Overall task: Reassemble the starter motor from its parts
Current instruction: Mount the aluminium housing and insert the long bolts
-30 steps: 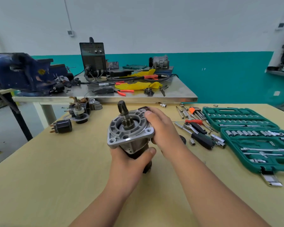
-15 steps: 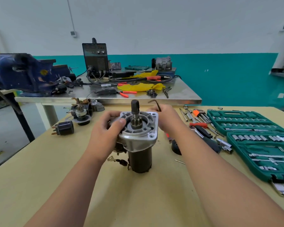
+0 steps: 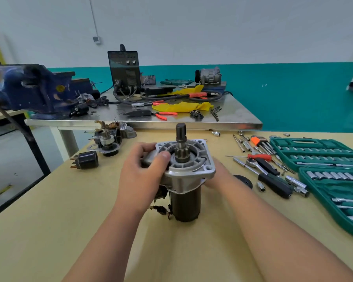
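Observation:
The starter motor [image 3: 186, 178] stands upright on the wooden table [image 3: 49, 210], its black body down and its silver housing and pinion shaft on top. My left hand [image 3: 143, 174] grips the housing's left side, thumb on the upper face. My right hand [image 3: 217, 176] holds the right side of the housing, mostly hidden behind it. A black solenoid [image 3: 86, 160] lies to the left. A brush-holder assembly with a grey cover [image 3: 108, 139] sits behind it. A black round cap [image 3: 244, 181] lies right of the motor.
Ratchet, screwdrivers and loose sockets [image 3: 269, 169] lie right of the motor, beside two open green socket cases [image 3: 322, 159]. Behind stands a steel bench [image 3: 143, 122] with a blue vise [image 3: 29, 90], a black welder [image 3: 124, 72], yellow cloth and pliers.
The motor went from tilted in my hands to standing upright on the table. My left hand moved from under the body up to the housing; my right slid down its right side.

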The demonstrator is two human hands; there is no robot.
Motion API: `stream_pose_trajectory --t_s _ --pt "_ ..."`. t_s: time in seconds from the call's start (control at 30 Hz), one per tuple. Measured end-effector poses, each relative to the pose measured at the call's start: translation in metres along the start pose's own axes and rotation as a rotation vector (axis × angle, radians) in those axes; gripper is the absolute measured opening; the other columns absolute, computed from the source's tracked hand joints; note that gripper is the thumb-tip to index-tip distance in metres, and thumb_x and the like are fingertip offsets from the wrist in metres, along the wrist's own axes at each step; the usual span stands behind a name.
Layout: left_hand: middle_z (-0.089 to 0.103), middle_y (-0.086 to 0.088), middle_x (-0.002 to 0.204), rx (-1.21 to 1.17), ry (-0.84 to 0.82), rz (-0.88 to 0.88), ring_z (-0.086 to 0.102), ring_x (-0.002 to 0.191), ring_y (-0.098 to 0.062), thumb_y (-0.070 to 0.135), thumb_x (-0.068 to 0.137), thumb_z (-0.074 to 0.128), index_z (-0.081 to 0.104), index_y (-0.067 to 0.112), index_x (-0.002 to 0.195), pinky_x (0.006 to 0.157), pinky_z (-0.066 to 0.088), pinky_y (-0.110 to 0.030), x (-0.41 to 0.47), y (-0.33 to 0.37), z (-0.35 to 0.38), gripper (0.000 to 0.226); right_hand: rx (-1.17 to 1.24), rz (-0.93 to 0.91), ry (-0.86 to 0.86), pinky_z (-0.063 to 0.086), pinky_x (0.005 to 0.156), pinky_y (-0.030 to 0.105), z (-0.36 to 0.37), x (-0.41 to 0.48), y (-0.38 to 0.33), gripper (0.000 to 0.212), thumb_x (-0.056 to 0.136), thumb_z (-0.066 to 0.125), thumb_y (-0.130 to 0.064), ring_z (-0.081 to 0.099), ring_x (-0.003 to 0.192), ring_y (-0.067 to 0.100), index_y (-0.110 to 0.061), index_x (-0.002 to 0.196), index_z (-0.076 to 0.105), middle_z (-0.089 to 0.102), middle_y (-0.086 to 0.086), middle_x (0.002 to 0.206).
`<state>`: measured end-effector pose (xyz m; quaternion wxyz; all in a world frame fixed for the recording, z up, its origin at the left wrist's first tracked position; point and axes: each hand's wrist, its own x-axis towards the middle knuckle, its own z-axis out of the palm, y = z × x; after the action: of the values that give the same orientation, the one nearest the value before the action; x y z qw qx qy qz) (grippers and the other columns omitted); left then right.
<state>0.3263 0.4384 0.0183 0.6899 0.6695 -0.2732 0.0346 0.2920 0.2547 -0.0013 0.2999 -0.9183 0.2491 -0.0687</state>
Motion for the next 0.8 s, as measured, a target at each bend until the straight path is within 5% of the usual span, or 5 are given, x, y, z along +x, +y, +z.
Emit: stream_pose_trajectory --t_s 0.07,0.17,0.33,0.47,0.8 --pt "0.068 0.016 0.078 0.033 0.029 -0.026 0.065 0.063 -0.002 0.058 0.061 0.056 0.062 0.039 0.085 0.042 0.046 -0.016 0.003 -0.001 0.002 0.031 0.579 0.071 0.036 0.039 0.041 0.020 -0.019 -0.009 0.000 0.017 0.095 0.048 -0.003 0.044 0.050 0.010 -0.014 0.091 0.060 0.058 0.002 0.071" --pt "0.066 0.020 0.078 0.058 0.052 -0.052 0.063 0.065 0.002 0.061 0.061 0.054 0.062 0.041 0.084 0.044 0.043 -0.012 0.005 -0.001 0.002 0.031 1.300 -0.140 0.029 0.026 0.033 0.018 -0.053 -0.033 0.000 0.033 0.094 0.047 -0.005 0.031 0.039 0.007 -0.017 0.123 0.058 0.059 0.003 0.065" --pt "0.064 0.018 0.073 0.214 0.065 0.005 0.058 0.064 0.010 0.067 0.062 0.054 0.056 0.034 0.085 0.042 0.038 -0.008 -0.002 0.008 0.008 0.040 0.862 -0.500 0.204 0.035 0.038 0.017 -0.074 -0.085 -0.025 0.037 0.082 0.054 -0.017 0.043 0.039 0.006 -0.036 0.113 0.062 0.070 -0.001 0.073" --pt "0.060 0.009 0.084 0.355 0.029 0.092 0.057 0.072 0.003 0.069 0.073 0.047 0.054 0.030 0.089 0.048 0.037 -0.012 -0.008 0.013 0.013 0.043 0.460 -0.594 0.414 0.045 0.056 0.005 -0.060 -0.110 -0.043 0.034 0.090 0.061 -0.019 0.064 0.075 -0.005 -0.048 0.104 0.050 0.071 -0.017 0.079" --pt "0.056 0.005 0.095 0.458 0.014 0.052 0.054 0.078 -0.004 0.066 0.083 0.043 0.051 0.030 0.096 0.052 0.036 -0.022 -0.012 0.017 0.017 0.040 0.267 -0.569 0.498 0.041 0.064 -0.003 -0.054 -0.112 -0.040 0.021 0.090 0.065 -0.020 0.054 0.081 -0.024 -0.035 0.102 0.057 0.056 -0.032 0.086"
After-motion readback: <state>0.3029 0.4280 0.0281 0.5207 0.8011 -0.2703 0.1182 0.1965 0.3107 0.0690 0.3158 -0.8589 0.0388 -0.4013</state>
